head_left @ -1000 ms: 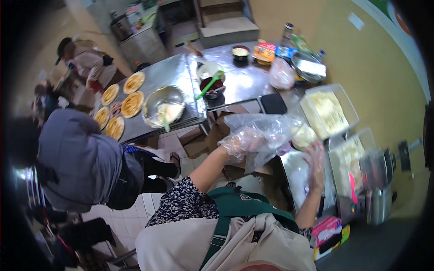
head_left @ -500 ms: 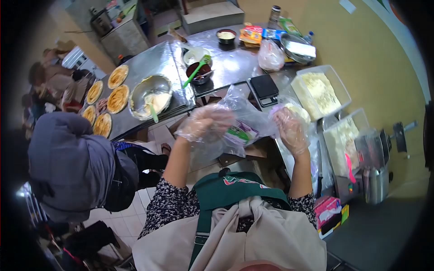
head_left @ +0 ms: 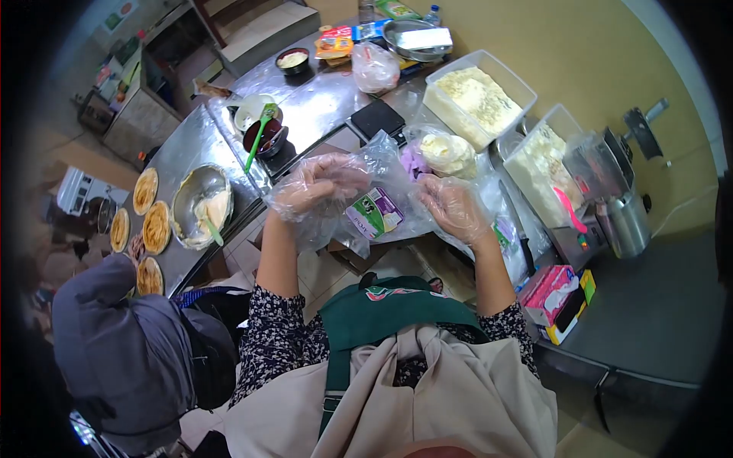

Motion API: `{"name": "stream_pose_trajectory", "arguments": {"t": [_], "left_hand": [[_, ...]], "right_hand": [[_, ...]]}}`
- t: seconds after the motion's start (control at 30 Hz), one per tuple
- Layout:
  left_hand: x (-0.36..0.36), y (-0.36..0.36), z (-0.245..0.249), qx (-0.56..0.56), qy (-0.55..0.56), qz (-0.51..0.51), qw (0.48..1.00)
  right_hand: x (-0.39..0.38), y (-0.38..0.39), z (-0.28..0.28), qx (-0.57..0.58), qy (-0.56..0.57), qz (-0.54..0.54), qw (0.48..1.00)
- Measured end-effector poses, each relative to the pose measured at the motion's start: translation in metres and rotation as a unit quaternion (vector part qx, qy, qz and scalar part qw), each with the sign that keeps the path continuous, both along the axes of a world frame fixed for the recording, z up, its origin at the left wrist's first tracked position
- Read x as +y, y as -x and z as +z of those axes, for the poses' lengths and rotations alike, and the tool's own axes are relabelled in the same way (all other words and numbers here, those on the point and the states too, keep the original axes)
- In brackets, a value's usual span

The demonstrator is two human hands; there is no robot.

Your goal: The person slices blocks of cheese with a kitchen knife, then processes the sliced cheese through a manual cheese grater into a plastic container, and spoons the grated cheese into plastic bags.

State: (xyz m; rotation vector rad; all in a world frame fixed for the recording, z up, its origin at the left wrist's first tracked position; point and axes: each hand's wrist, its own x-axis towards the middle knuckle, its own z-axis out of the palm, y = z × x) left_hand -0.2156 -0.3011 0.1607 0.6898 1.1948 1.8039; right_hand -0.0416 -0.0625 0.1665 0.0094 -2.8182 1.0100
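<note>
Both my hands wear clear plastic gloves. Between them hangs a clear, crinkled plastic bag (head_left: 389,156), its purple, green and white label (head_left: 374,213) facing up. My left hand (head_left: 321,183) has its fingers curled round the bag's left side, with the thumb in front. At the opposite side, my right hand (head_left: 452,208) pinches the plastic, though its fingertips are partly covered by the film. Just beyond my right hand lies a pale, creamy lump in clear plastic (head_left: 447,155), with a purple wrapper (head_left: 413,162) beside it.
Tubs of pale crumbly shreds (head_left: 479,103) stand at right, near a steel-cupped machine (head_left: 622,225) and a pink box (head_left: 548,294). A black scale (head_left: 377,120) sits ahead. At left are a mixing bowl (head_left: 200,195), round flat breads (head_left: 156,227) and a co-worker in grey (head_left: 141,336).
The view has swung right, so the tables appear farther left. The bag's label now faces me more fully. My left fingers, stretched out before, have curled round the plastic.
</note>
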Motion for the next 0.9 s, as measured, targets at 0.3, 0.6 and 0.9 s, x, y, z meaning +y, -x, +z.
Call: {"name": "stream_pose_trajectory", "arguments": {"t": [0.3,0.6,0.9], "left_hand": [[0.044,0.022,-0.008,0.157,0.185,-0.122,0.962],[0.036,0.031,-0.003,0.117,0.030,0.205,0.971],[0.041,-0.024,-0.089,-0.032,0.129,0.111,0.985]], "right_hand": [[-0.010,-0.015,-0.012,0.035,0.038,-0.004,0.999],[0.021,-0.031,-0.040,0.070,0.367,-0.194,0.907],[0.005,-0.024,-0.068,0.143,0.581,-0.267,0.755]]}}
